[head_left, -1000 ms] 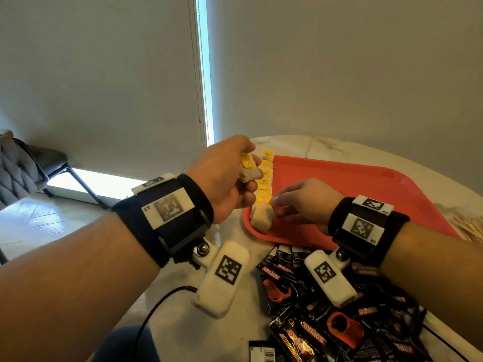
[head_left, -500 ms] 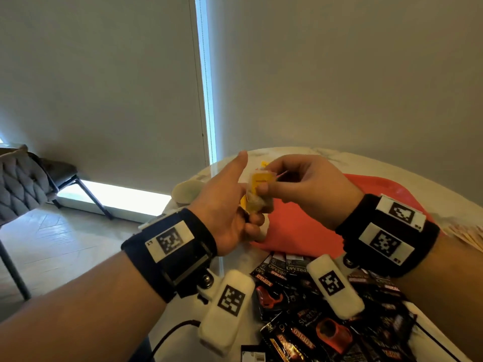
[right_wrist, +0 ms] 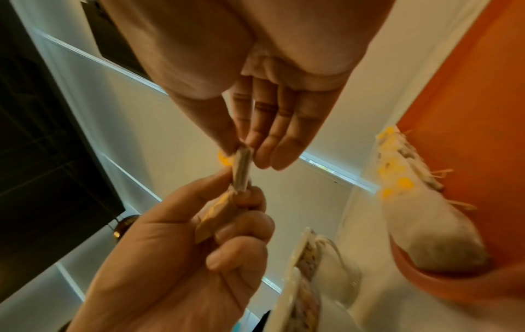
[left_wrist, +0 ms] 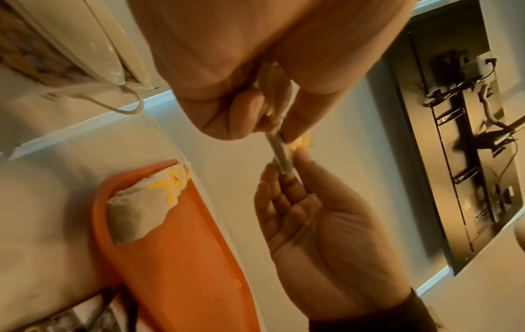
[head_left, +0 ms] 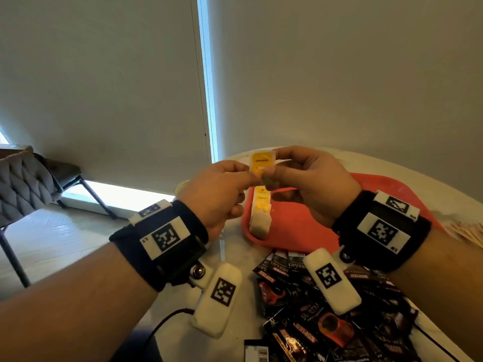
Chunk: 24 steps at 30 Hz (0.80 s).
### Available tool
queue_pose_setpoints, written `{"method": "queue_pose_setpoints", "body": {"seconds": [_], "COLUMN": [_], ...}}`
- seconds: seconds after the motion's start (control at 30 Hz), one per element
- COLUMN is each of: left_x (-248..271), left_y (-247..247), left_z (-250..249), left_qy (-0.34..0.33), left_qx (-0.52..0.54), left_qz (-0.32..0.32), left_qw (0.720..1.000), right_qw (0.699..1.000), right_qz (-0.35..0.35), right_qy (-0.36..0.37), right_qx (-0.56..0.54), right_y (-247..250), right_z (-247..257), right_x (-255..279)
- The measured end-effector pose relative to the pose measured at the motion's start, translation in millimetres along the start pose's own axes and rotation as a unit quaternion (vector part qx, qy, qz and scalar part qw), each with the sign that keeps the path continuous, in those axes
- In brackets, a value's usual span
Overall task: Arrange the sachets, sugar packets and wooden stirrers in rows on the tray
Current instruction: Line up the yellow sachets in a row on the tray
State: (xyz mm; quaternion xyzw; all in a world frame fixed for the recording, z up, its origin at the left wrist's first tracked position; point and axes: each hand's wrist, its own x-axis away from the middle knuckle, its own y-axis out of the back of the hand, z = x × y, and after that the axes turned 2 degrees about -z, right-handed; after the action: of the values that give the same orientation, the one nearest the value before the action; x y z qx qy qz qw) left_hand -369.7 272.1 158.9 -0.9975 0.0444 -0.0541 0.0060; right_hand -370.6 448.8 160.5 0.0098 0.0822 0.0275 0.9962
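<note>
Both hands are raised together above the left edge of the red tray (head_left: 295, 231). My left hand (head_left: 249, 180) grips a small bunch of yellow-labelled sachets (right_wrist: 216, 213) in curled fingers. My right hand (head_left: 269, 173) pinches one yellow sachet (head_left: 262, 162) at the top of that bunch; it shows edge-on in the wrist views (left_wrist: 281, 155) (right_wrist: 241, 171). A row of overlapping sachets (head_left: 260, 218) lies along the tray's left side (left_wrist: 142, 202) (right_wrist: 420, 224). Wooden stirrers (head_left: 467, 233) lie right of the tray.
A heap of black coffee sachets (head_left: 300, 317) covers the near part of the white marble table (head_left: 230, 257), under my wrists. Most of the tray floor (left_wrist: 184, 258) is bare. A grey chair (head_left: 23, 184) stands at the left, off the table.
My right hand has left the row on the tray and come up to the left hand, where it now pinches a sachet. Both hands have risen.
</note>
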Motion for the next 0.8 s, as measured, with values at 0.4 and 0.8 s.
{"method": "queue_pose_setpoints", "body": {"seconds": [0.4, 0.8], "left_x": [-11.7, -9.7], "left_y": [17.6, 16.9], "left_z": [0.7, 1.2], "left_qy": [0.026, 0.028], "left_qx": [0.044, 0.055], "left_qz": [-0.035, -0.013], "left_qw": [0.998, 0.998], "right_qw": [0.957, 0.943], "right_qz": [-0.006, -0.013], "right_qy": [-0.256, -0.251], "right_qx": [0.138, 0.219], "right_y": [4.0, -5.7], "right_z": [-60.0, -73.7], "right_x": [-6.3, -14.8]}}
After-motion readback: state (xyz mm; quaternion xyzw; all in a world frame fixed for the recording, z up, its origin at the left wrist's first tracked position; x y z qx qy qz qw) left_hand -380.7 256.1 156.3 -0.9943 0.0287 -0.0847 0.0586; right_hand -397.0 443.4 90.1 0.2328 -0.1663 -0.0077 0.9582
